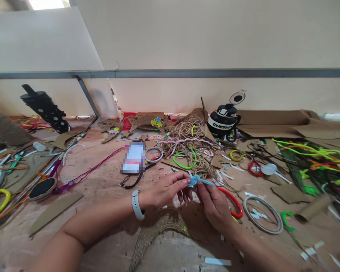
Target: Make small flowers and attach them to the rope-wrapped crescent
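Between my two hands is a light blue pipe cleaner [193, 181], bunched into small loops with a straight end pointing right. My left hand [172, 189], with a pale watch band on its wrist, pinches the looped part from the left. My right hand [215, 204] grips it from the right, around the straight end. Both hands are raised a little over the table, fingertips close together. Beneath them lies a curved piece wrapped in twine [158, 226], partly hidden by my forearm. A red and yellow handle loop [234, 204] shows just behind my right hand.
A phone [133, 157] lies left of my hands. Behind is a heap of twine [187, 130] beside a black jug [223, 121]. Tape rolls [263, 214], cardboard scraps [290, 193] and bright pipe cleaners [323, 151] litter the right. A black tumbler [47, 109] leans at the back left.
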Demonstrator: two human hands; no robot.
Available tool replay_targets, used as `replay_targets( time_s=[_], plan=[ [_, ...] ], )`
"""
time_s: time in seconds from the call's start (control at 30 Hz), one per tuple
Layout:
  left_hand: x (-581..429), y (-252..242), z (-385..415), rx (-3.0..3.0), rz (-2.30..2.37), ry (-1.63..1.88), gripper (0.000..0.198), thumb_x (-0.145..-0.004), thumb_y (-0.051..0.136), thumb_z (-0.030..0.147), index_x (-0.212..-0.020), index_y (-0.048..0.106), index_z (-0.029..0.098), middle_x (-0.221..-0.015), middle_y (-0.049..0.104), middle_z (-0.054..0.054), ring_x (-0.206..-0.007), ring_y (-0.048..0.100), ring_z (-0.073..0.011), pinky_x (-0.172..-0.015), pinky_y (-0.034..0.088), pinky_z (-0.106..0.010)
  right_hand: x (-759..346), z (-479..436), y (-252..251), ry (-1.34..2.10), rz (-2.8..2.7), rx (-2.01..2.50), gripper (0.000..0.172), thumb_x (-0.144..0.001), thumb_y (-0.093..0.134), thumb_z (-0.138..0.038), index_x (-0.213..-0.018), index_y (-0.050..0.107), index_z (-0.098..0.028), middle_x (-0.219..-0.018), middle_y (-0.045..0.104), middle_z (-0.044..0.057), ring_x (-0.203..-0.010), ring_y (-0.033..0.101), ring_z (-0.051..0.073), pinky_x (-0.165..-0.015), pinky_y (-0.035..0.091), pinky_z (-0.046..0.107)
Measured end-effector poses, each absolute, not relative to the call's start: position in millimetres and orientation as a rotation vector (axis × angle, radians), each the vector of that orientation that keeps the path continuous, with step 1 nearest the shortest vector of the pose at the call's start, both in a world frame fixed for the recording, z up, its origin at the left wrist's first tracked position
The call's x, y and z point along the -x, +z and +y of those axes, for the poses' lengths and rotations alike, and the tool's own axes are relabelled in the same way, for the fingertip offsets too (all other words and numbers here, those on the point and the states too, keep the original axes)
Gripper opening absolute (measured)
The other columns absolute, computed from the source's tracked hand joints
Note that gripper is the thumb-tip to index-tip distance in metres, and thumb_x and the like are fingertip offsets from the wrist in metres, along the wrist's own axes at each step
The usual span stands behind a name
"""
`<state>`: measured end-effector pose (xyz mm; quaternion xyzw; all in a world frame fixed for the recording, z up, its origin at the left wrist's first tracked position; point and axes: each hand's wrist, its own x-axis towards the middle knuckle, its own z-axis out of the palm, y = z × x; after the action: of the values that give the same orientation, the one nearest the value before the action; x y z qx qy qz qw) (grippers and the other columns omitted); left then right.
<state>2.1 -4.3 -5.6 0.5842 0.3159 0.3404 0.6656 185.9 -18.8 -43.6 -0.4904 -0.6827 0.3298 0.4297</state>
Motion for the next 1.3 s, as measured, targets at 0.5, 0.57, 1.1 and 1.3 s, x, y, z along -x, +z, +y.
replay_targets(
  time_s=[0.5, 0.57, 1.1, 1.3],
  plan=[
    [-3, -17, -2, -1.304, 0.736, 0.758, 0.035, -0.087, 0.05, 0.049, -0.095, 0.051, 0.015, -0.073, 0.056, 0.0, -0.062, 0.054, -0.0116, -0.057, 0.042, -0.024, -185, -16, -45, 0.646, -1.838, 1.182, 0.036, -0.095, 0.039, -0.05, -0.078, 0.055, -0.022, -0.057, 0.051, -0.002, -0.047, 0.043, 0.013, -0.047, 0.036, 0.026],
    [-4, -17, -2, -1.331, 0.731, 0.77, 0.037, -0.087, 0.051, 0.051, -0.097, 0.05, 0.015, -0.072, 0.055, 0.0, -0.061, 0.053, -0.0109, -0.055, 0.041, -0.023, -185, -17, -45, 0.675, -1.873, 1.16, 0.036, -0.095, 0.039, -0.049, -0.077, 0.055, -0.022, -0.056, 0.049, -0.003, -0.046, 0.042, 0.013, -0.046, 0.035, 0.026],
    [-11, -27, -2, -1.276, 0.746, 0.874, 0.044, -0.085, 0.053, 0.057, -0.096, 0.048, 0.014, -0.069, 0.054, 0.002, -0.055, 0.047, -0.0077, -0.049, 0.035, -0.02, -189, -12, -54, 1.351, -1.648, 1.105, 0.039, -0.09, 0.047, -0.057, -0.083, 0.059, -0.02, -0.073, 0.049, 0.0, -0.063, 0.041, 0.012, -0.056, 0.038, 0.023],
    [-11, -26, -1, -1.251, 0.781, 0.865, 0.047, -0.082, 0.055, 0.06, -0.096, 0.049, 0.016, -0.068, 0.054, 0.003, -0.054, 0.047, -0.0078, -0.048, 0.035, -0.02, -191, -10, -51, 1.467, -1.586, 1.112, 0.041, -0.087, 0.05, -0.06, -0.085, 0.061, -0.02, -0.07, 0.048, -0.001, -0.06, 0.04, 0.011, -0.055, 0.038, 0.023]
  ],
)
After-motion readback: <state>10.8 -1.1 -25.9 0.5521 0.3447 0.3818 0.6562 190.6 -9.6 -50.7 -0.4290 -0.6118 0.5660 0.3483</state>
